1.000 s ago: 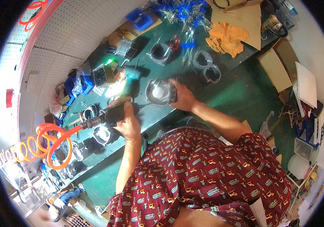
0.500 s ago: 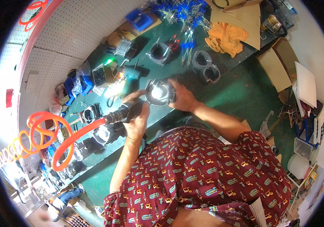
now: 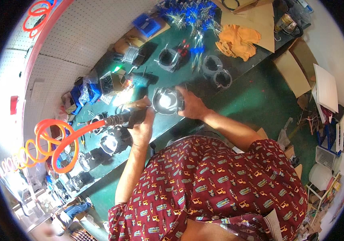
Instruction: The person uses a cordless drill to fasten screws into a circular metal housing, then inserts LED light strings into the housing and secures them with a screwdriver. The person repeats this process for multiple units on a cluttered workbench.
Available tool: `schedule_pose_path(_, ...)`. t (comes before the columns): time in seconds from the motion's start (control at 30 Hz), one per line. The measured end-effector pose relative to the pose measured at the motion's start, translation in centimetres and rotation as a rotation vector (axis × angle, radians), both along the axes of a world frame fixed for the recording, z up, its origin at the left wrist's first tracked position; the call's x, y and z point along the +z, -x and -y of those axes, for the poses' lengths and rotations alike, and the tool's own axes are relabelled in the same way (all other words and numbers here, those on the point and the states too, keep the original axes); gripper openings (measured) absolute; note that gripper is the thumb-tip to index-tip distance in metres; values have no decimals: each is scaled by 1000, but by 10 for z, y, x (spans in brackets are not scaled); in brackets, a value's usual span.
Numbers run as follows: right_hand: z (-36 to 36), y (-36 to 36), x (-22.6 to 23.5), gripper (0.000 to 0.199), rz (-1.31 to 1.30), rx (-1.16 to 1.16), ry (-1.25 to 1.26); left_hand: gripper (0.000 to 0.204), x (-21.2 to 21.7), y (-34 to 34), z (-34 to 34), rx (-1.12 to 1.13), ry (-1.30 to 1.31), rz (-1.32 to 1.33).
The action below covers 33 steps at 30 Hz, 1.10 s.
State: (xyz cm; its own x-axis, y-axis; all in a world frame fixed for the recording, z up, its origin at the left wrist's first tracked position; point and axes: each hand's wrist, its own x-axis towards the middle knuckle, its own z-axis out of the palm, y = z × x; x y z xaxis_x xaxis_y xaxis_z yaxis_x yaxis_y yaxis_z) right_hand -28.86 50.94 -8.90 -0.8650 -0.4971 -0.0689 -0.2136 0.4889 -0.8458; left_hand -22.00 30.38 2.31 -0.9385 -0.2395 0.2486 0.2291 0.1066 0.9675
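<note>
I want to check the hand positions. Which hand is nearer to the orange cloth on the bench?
Right. The right hand rests on the shiny metal cylinder, below and left of the orange cloth. The left hand, holding the air tool, is farther left.

From my remote feed: a long green workbench (image 3: 252,92) runs from seven o'clock to one o'clock beneath a white pegboard wall (image 3: 83,36) at eleven. A bright lamp glare (image 3: 121,96) washes the bench near centre. Flattened cardboard (image 3: 292,68) lies at two o'clock, and a cluttered floor corner with a white bucket (image 3: 320,176) fills four o'clock.
</note>
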Motion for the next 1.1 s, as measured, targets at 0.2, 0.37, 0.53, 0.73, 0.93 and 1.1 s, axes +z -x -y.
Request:
schedule_pose_path(0.2, 1, 0, -12, 94, 3, -17, 21, 29, 15, -8, -5, 94, 104, 29)
schedule_pose_path(0.37, 0, 8, -15, 108, 97, 29, -12, 25, 26, -8, -6, 226, 139, 60)
schedule_pose_path(0.53, -11, 13, -16, 122, -126, 73, 62, 26, 32, -6, -2, 265, 69, 164)
schedule_pose_path(0.73, -3, 10, 9, 119, -275, 91, 51, 28, 33, -10, 1, 252, 114, 180)
schedule_pose_path(0.93, 91, -14, 76, 86, 98, 269, 772, 35, 32, -9, 4, 188, 29, 218)
schedule_pose_path(1.1, 112, -8, 88, 54, 193, 289, 880, 35, 57, -27, 33, 105, 348, 363)
